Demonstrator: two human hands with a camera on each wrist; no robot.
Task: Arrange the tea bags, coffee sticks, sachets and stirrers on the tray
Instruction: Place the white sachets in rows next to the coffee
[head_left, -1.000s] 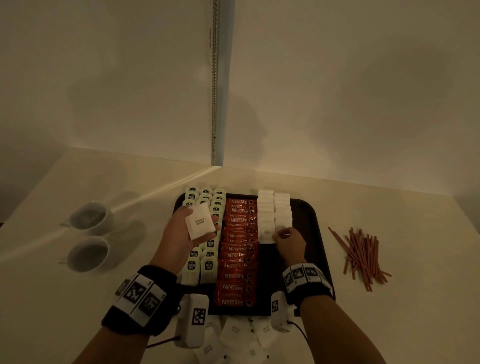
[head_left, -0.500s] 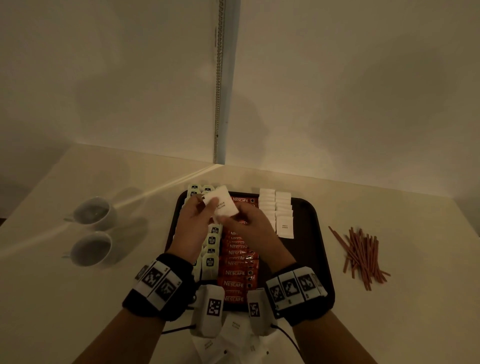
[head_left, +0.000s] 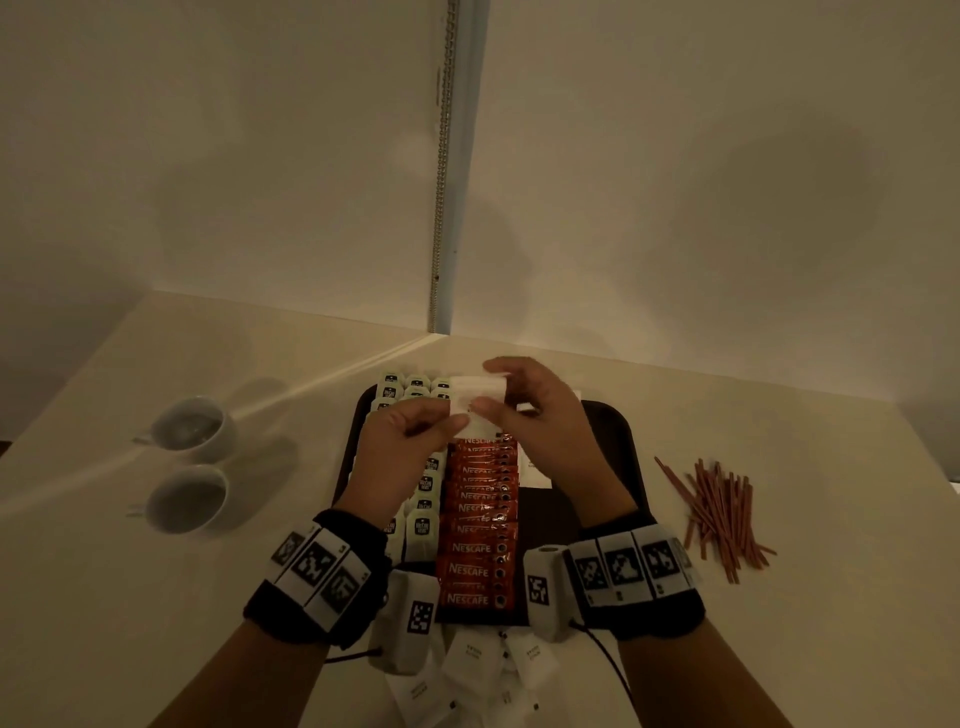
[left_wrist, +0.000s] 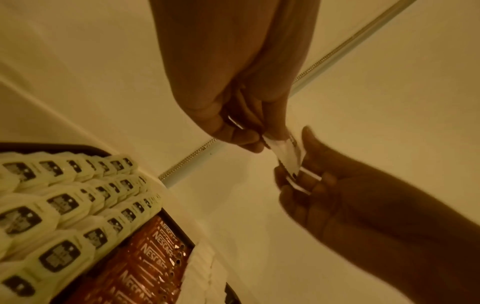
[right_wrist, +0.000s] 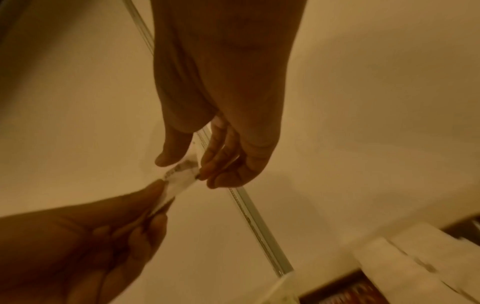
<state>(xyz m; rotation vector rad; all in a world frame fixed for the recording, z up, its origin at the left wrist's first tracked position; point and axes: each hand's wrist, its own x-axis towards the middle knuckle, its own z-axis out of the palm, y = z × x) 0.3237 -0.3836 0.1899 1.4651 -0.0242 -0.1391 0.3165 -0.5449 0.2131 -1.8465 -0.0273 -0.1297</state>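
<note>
**Head view: one white sachet passes between two hands above the tray**

Head view shows two cups (head_left: 189, 428) at the left of the tabletop (head_left: 130, 597), away from the work. One second ago the left hand (head_left: 402, 457) held the white sachet (head_left: 477, 397) alone, and the right hand (head_left: 545, 426) was at the white rows. Now both hands meet above the tray (head_left: 618, 441). I judge this is a handover, so the sachet should go next to the white rows on the right.

The left hand pinches the near edge with curled fingers. The right hand pinches the far side between thumb and fingers. On the tray lie tea bags (head_left: 423, 483), then coffee sticks (head_left: 480, 519). More loose sachets (head_left: 472, 660) wait below the tray. The stirrers (head_left: 719, 514) lie unsorted at the right.
</note>
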